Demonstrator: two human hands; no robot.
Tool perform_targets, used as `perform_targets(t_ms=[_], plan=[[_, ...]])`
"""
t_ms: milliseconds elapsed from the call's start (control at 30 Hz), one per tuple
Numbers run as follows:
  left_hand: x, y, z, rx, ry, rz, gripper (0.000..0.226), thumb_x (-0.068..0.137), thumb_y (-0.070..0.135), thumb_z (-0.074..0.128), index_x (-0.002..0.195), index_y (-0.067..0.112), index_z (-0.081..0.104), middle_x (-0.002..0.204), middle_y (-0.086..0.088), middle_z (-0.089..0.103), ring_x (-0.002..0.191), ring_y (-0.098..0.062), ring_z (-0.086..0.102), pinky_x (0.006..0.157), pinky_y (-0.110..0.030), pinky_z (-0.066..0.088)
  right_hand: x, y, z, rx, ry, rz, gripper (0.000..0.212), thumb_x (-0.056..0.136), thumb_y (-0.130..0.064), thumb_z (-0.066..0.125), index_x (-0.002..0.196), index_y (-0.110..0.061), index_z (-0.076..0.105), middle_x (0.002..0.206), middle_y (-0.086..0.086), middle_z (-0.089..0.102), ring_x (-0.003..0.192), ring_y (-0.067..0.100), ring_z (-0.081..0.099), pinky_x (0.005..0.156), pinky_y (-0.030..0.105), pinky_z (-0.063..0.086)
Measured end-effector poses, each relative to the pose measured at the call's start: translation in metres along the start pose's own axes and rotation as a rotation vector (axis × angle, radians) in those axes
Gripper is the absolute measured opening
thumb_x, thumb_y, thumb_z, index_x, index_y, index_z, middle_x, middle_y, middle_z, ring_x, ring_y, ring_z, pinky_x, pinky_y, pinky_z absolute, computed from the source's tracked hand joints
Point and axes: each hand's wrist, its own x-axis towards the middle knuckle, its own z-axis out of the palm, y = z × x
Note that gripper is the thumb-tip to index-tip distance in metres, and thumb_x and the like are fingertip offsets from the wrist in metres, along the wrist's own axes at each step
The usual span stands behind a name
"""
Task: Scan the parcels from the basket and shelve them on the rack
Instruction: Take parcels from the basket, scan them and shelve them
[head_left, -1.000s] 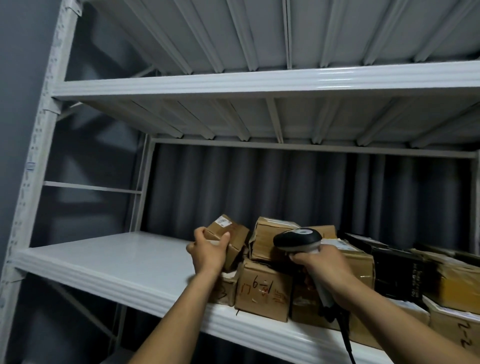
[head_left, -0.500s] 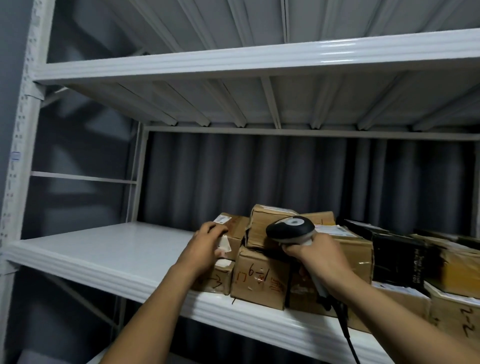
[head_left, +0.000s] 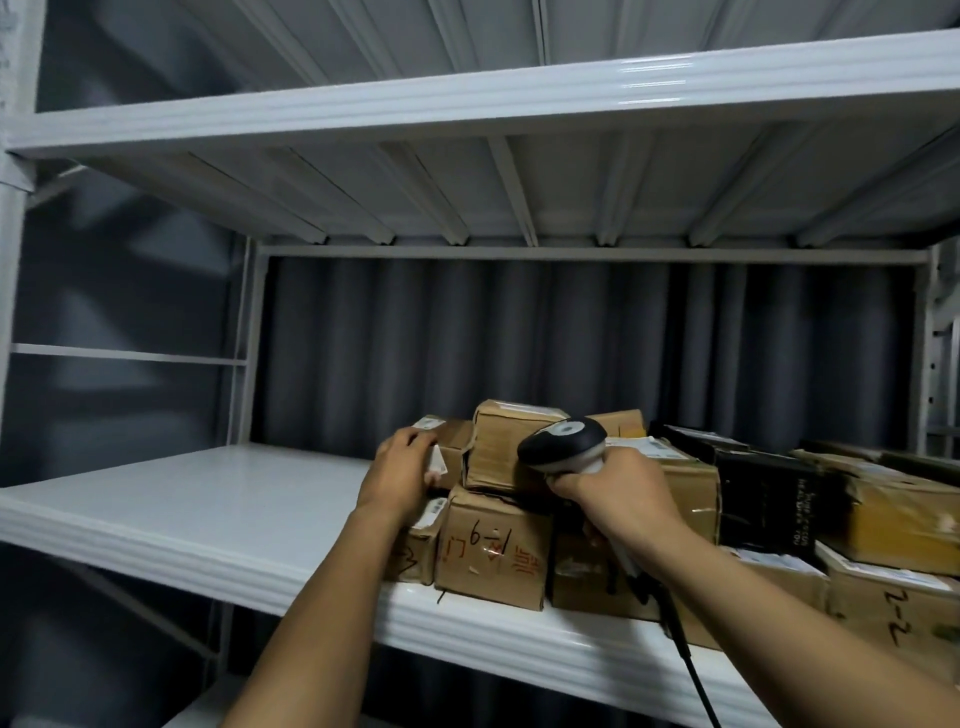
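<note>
Shelving step: the left grip (head_left: 402, 475) clasps a small parcel (head_left: 454, 432) sitting atop the boxes (head_left: 493, 556) on the rack shelf (head_left: 208, 499). The right grip (head_left: 618, 486) clenches the scanner (head_left: 563, 441). Next, likely: release it and fetch another.

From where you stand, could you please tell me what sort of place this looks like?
Probably a parcel depot or stockroom: a white metal rack holds taped cardboard parcels with shipping labels and handwritten codes, and the right hand grips a corded barcode scanner.
</note>
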Motion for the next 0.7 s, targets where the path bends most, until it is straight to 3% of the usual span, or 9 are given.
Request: perform_targets(t_ms=[300, 400, 533, 633, 700], plan=[[-0.049, 0.021, -0.062, 0.169, -0.009, 0.019, 0.054, 0.09, 0.024, 0.066, 0.14, 0.024, 0.047, 0.148, -0.006, 0.036, 0.134, -0.029, 0.034, 0.106, -0.04, 0.037, -0.038, -0.003, -0.031, 0.013, -0.003, 0.007, 0.021, 0.073, -0.032, 0.073, 0.071, -0.012, 0.068, 0.072, 0.009, 0.069, 0.075, 0.027, 0.066, 0.049, 0.027, 0.035], [-0.083, 0.043, -0.08, 0.199, -0.016, 0.048, 0.05, 0.092, 0.024, 0.062, 0.14, 0.023, 0.047, 0.146, -0.006, 0.037, 0.132, -0.03, 0.035, 0.104, -0.038, 0.037, -0.069, -0.001, -0.053, 0.068, 0.003, -0.002, 0.016, 0.073, -0.027, 0.073, 0.068, -0.014, 0.066, 0.067, 0.007, 0.065, 0.068, 0.027, 0.065, 0.05, 0.025, 0.039], [-0.144, 0.075, -0.082, 0.205, -0.081, 0.081, 0.046, 0.09, 0.023, 0.061, 0.136, 0.021, 0.051, 0.144, -0.008, 0.039, 0.127, -0.032, 0.041, 0.103, -0.039, 0.04, -0.125, 0.018, -0.083, 0.127, -0.033, 0.047, 0.018, 0.077, -0.018, 0.072, 0.062, -0.01, 0.064, 0.05, 0.001, 0.059, 0.042, 0.013, 0.056, 0.039, 0.021, 0.043], [-0.201, 0.091, -0.069, 0.196, -0.163, 0.111, 0.046, 0.09, 0.025, 0.062, 0.135, 0.019, 0.053, 0.144, -0.008, 0.041, 0.13, -0.031, 0.04, 0.103, -0.041, 0.041, -0.173, 0.047, -0.097, 0.118, -0.089, 0.079, 0.017, 0.077, -0.022, 0.072, 0.067, -0.01, 0.064, 0.057, 0.007, 0.064, 0.043, 0.018, 0.058, 0.044, 0.025, 0.048], [-0.246, 0.101, -0.056, 0.19, -0.229, 0.131, 0.044, 0.091, 0.026, 0.061, 0.133, 0.019, 0.054, 0.144, -0.008, 0.041, 0.132, -0.03, 0.038, 0.104, -0.041, 0.04, -0.207, 0.074, -0.102, 0.055, -0.15, 0.098, 0.022, 0.076, -0.027, 0.073, 0.065, -0.011, 0.062, 0.056, 0.009, 0.064, 0.044, 0.017, 0.058, 0.049, 0.024, 0.042]])
